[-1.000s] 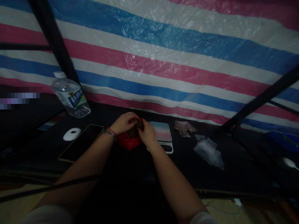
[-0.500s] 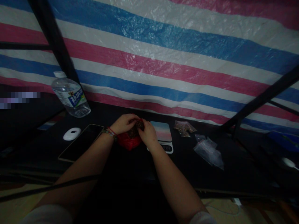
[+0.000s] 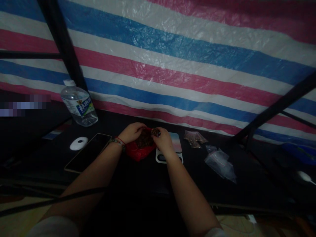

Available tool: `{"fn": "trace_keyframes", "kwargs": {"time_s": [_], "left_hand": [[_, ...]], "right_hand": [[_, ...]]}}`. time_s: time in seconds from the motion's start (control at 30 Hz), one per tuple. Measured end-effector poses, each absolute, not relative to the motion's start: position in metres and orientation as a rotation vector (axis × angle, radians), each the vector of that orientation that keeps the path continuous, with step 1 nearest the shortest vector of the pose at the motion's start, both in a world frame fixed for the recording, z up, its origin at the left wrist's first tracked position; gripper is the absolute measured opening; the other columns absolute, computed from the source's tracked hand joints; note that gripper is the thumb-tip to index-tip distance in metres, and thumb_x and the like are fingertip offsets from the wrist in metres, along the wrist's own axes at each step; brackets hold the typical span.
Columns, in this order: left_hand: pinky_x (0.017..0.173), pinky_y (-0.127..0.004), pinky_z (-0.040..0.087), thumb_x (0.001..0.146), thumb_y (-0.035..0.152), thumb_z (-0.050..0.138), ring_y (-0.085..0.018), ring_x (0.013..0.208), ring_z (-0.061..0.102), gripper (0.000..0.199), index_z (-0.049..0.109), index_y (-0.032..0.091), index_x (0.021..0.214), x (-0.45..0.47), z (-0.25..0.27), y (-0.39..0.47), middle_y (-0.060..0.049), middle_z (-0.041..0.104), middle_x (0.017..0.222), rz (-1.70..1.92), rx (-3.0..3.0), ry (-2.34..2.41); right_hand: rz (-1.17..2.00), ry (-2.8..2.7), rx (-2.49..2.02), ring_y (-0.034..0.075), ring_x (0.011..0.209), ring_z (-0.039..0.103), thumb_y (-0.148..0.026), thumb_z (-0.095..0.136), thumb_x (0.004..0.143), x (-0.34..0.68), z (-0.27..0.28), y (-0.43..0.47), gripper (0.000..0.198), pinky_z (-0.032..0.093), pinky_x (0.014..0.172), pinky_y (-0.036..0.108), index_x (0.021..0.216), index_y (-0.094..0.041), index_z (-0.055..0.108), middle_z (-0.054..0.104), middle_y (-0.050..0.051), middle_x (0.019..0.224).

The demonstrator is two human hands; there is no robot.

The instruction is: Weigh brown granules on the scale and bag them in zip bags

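A red plastic bag (image 3: 139, 152) stands open on the black table, with dark brown bits (image 3: 145, 138) inside it. My left hand (image 3: 133, 132) is closed on the bag's left rim. Beside the bag's right rim, my right hand (image 3: 163, 141) pinches a small clump of brown bits (image 3: 155, 132); whether a clear bag wraps the clump is too dark to tell. Partly behind my right hand lies a small kitchen scale (image 3: 176, 143) with a pale blue and pink top.
Several small filled bags (image 3: 195, 139) and clear zip bags (image 3: 221, 164) lie to the right. On the left are a phone (image 3: 87, 153), a round white object (image 3: 79, 144) and a clear bottle (image 3: 80, 105). A striped sheet (image 3: 172, 72) hangs behind; black frame bars (image 3: 63, 42) stand at both sides.
My right hand has moved right, from over the red bag toward the scale, with the brown clump in its fingers. My left hand stays at the bag's rim. The view has shifted slightly.
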State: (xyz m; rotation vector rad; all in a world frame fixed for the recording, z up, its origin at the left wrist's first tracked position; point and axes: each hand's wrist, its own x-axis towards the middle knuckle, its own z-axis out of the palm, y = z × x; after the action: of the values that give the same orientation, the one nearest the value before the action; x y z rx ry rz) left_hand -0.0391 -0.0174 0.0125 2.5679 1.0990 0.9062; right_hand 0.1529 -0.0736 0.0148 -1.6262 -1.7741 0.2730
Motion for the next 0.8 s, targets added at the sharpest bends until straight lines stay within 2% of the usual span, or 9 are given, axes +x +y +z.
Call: {"fn": "trace_keyframes", "kwargs": {"time_s": [0.2, 0.37, 0.53, 0.63, 0.8], "left_hand": [[0.089, -0.033, 0.049, 0.083, 0.021, 0.042, -0.020, 0.097, 0.064, 0.034, 0.067, 0.019, 0.106, -0.040, 0.008, -0.014, -0.007, 0.070, 0.104, 0.774, 2.618, 1.122], [0.086, -0.031, 0.050, 0.082, 0.026, 0.046, -0.020, 0.094, 0.065, 0.030, 0.068, 0.021, 0.103, -0.041, 0.008, -0.013, -0.006, 0.070, 0.102, 0.680, 2.651, 1.112], [0.086, -0.031, 0.049, 0.083, 0.032, 0.048, -0.021, 0.094, 0.063, 0.030, 0.068, 0.020, 0.102, -0.037, 0.013, -0.020, -0.007, 0.069, 0.101, 0.584, 2.678, 1.101], [0.091, -0.034, 0.046, 0.083, 0.044, 0.052, -0.023, 0.102, 0.061, 0.039, 0.066, 0.020, 0.110, -0.033, 0.014, -0.024, -0.009, 0.068, 0.109, 0.495, 2.661, 1.138], [0.099, -0.038, 0.040, 0.069, 0.063, 0.061, -0.029, 0.114, 0.055, 0.068, 0.061, 0.019, 0.121, -0.035, 0.007, -0.021, -0.011, 0.062, 0.123, 0.293, 2.603, 1.197]], "right_hand": [[0.168, -1.714, -1.642, 0.020, 0.095, 0.062, -0.025, 0.067, 0.071, 0.204, 0.022, -0.072, 0.033, 0.045, 0.088, 0.033, 0.103, -0.016, 0.065, 0.069, 0.008, 0.100], [0.024, -1.708, -1.779, 0.024, 0.097, 0.061, -0.027, 0.070, 0.069, 0.242, 0.015, -0.080, 0.030, 0.042, 0.091, 0.037, 0.097, -0.015, 0.067, 0.069, 0.010, 0.098], [0.049, -1.726, -1.833, 0.025, 0.099, 0.060, -0.028, 0.069, 0.070, 0.250, 0.002, -0.083, 0.032, 0.042, 0.091, 0.038, 0.099, -0.013, 0.067, 0.068, 0.011, 0.100], [0.077, -1.728, -1.821, 0.026, 0.103, 0.059, -0.030, 0.070, 0.070, 0.251, -0.004, -0.082, 0.039, 0.042, 0.094, 0.039, 0.104, -0.013, 0.065, 0.067, 0.013, 0.105], [0.065, -1.701, -1.766, 0.029, 0.115, 0.054, -0.040, 0.069, 0.070, 0.276, -0.005, -0.094, 0.062, 0.039, 0.100, 0.043, 0.124, -0.012, 0.055, 0.060, 0.016, 0.122]]}}
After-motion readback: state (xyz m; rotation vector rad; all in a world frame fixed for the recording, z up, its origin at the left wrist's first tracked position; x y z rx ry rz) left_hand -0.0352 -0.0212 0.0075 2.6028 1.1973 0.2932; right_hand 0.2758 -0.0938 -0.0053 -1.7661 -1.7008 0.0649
